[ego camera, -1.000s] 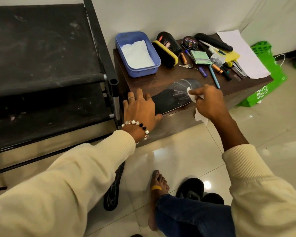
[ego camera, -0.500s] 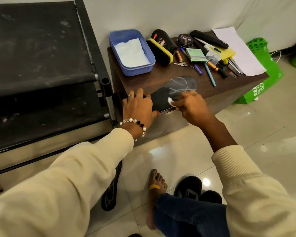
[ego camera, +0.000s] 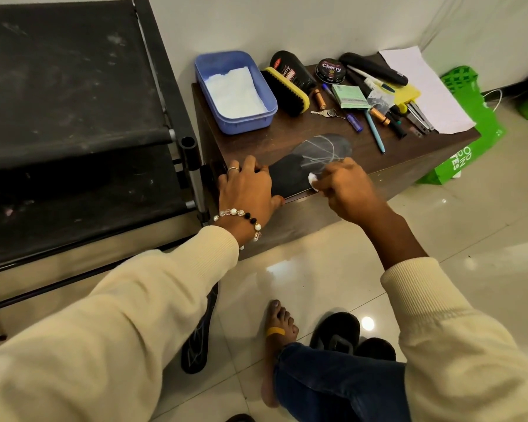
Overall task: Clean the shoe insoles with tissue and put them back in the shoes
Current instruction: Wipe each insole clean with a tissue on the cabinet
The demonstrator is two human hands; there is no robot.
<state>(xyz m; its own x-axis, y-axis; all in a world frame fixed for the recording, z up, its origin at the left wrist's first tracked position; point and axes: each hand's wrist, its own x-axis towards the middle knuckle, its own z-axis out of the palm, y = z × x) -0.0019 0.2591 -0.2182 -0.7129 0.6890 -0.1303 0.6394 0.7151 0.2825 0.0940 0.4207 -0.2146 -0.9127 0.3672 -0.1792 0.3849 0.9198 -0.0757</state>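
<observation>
A black insole (ego camera: 311, 159) with grey line markings lies along the front edge of the brown table (ego camera: 415, 153). My left hand (ego camera: 246, 190) rests flat on its heel end, fingers straight, pinning it down. My right hand (ego camera: 348, 190) grips a wad of white tissue (ego camera: 313, 179) and presses it on the insole's middle. A second black insole (ego camera: 200, 333) lies on the floor tiles, partly hidden by my left sleeve. Two black shoes (ego camera: 342, 336) stand on the floor beside my bare foot.
A blue tub (ego camera: 265, 95) holding white tissues sits at the table's back left. Behind the insole lie a shoe brush (ego camera: 287, 89), polish tin (ego camera: 330, 69), pens, batteries, keys and paper. A black shoe rack (ego camera: 171, 86) stands left; a green bag (ego camera: 470, 147) stands right.
My right hand has slid the tissue from the insole's toe end back toward the middle. My left hand has stayed on the heel end.
</observation>
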